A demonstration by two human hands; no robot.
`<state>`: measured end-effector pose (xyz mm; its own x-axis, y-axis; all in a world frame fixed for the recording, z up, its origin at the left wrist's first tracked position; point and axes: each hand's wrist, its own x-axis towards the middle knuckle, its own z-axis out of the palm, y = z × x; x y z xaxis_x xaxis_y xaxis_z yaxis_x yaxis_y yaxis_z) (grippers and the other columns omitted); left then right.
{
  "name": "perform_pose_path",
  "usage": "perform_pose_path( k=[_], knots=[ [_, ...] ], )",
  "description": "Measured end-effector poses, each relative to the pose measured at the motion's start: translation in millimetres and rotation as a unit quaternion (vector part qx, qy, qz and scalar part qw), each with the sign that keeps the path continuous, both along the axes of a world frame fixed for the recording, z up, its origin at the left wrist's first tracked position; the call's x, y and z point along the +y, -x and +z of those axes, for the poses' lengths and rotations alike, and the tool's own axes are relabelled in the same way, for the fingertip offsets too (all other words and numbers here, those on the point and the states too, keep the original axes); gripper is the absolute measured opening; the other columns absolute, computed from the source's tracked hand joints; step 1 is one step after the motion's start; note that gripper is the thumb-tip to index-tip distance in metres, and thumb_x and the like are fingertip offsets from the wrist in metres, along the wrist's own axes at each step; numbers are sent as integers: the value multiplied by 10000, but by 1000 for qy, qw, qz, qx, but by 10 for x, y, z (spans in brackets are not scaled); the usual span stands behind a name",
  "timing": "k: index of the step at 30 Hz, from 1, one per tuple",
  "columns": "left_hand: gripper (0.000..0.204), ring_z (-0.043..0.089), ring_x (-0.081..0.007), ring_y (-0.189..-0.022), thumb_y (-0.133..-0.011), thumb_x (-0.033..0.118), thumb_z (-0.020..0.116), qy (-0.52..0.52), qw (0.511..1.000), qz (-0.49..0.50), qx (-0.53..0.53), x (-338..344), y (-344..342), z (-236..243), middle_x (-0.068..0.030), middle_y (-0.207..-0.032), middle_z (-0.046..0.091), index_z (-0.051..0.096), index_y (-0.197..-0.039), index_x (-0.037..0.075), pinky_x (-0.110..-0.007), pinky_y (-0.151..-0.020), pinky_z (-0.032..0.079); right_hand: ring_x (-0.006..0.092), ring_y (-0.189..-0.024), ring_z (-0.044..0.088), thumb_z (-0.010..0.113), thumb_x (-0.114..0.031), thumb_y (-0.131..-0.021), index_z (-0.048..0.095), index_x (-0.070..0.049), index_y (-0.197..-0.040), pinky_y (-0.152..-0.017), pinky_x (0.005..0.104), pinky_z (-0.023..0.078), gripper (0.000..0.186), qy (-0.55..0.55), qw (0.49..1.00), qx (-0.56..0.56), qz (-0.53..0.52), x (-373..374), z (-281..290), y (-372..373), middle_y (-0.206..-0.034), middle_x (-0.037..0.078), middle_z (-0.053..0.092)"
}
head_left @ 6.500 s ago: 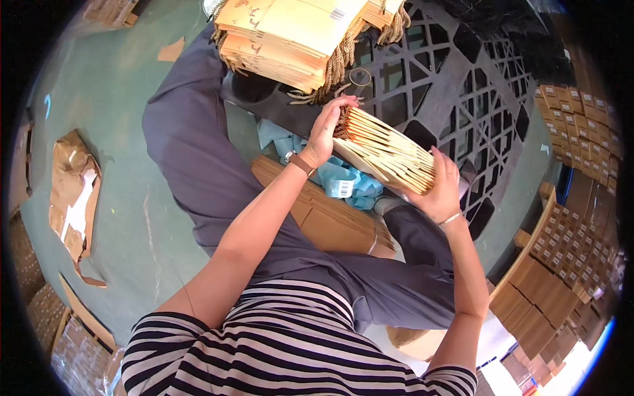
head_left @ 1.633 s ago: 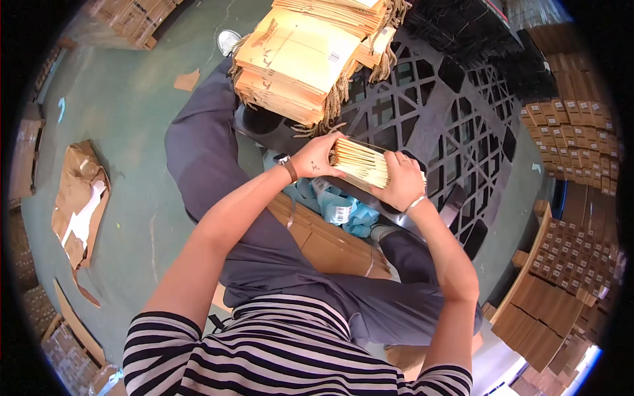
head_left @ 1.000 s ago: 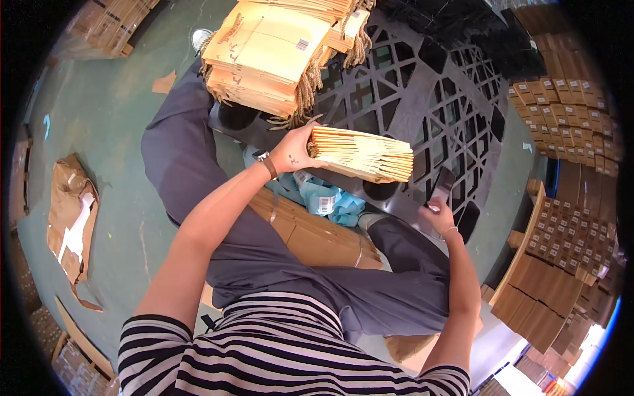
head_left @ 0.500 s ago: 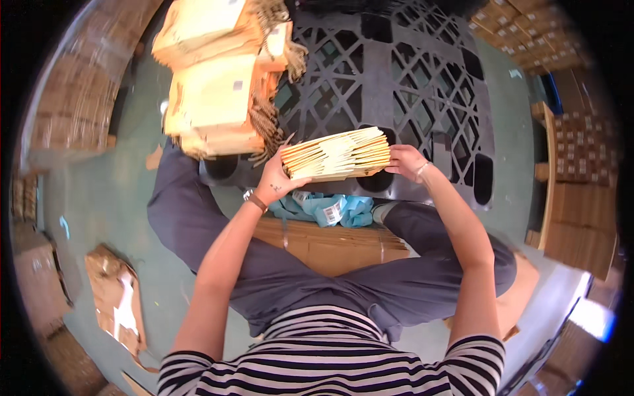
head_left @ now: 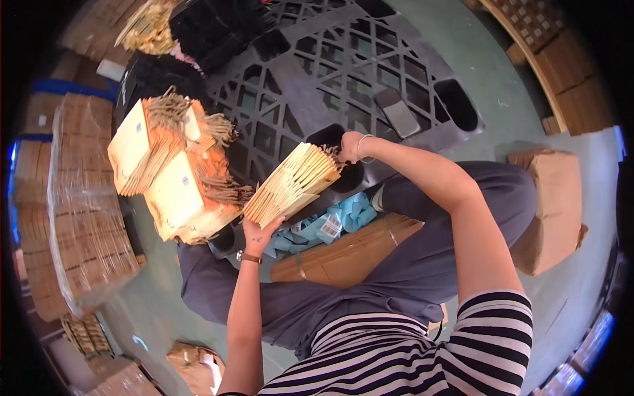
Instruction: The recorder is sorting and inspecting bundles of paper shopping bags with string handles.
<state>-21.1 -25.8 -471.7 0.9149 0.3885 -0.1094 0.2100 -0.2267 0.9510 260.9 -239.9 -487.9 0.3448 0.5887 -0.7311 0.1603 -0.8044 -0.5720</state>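
Observation:
My left hand (head_left: 261,234) grips the lower left end of a fanned bundle of pale kraft paper bags (head_left: 289,181). My right hand (head_left: 350,148) is closed at the bundle's upper right end, on its brown cord handles (head_left: 330,155); its fingertips are partly hidden. To the left, larger stacks of similar bags (head_left: 173,198) with hanging cord handles lie on a black plastic pallet (head_left: 297,79). Below the bundle are crumpled light-blue pieces (head_left: 350,211) with white labels.
Flat cardboard (head_left: 323,261) lies between my legs. A dark rectangular object (head_left: 396,112) rests on the pallet. Wrapped carton stacks (head_left: 86,198) stand left, a brown paper-covered bundle (head_left: 548,204) right, more cartons (head_left: 574,99) upper right. Black bundles (head_left: 211,26) sit at the far side.
The view has swung round. The bundle is turned, its corded end now toward my right hand. My right hand, earlier off the bundle near the dark object, is now at that corded end.

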Motion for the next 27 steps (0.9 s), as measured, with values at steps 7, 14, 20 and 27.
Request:
perform_pose_path(
  k=[7,14,20,27],
  knots=[
    [480,627,-198,-828,-643,-26,776,56,997,23,53,-38,-9,134,-120,-987,648,555,-1068,-60,-270,-738,507,265,-742,577,720,-78,-580,529,-11,-1014,-671,347,487,479,-246,965,-87,9,-141,-204,78,-874,85,627],
    [478,628,-195,-842,-638,-39,772,-21,998,14,58,45,46,19,-125,-1004,646,558,-1065,-67,-270,-747,504,297,-725,568,752,-43,-505,500,-24,-1001,-692,344,479,557,-451,872,-157,109,-4,219,209,-841,87,619],
    [476,629,-197,-843,-633,-42,772,-6,999,8,40,6,7,103,-129,-1008,645,562,-1059,-68,-269,-746,504,302,-734,561,711,-27,-526,516,-12,-921,-703,349,474,441,-301,923,-185,155,-11,420,135,-828,98,616],
    [477,629,-201,-848,-639,-38,771,-44,999,-4,13,-25,-35,101,-136,-1012,643,559,-1065,-67,-270,-738,509,296,-697,547,660,-40,-599,554,-7,-831,-668,360,458,257,-315,904,-241,161,-128,189,103,-829,91,620]
  ],
)
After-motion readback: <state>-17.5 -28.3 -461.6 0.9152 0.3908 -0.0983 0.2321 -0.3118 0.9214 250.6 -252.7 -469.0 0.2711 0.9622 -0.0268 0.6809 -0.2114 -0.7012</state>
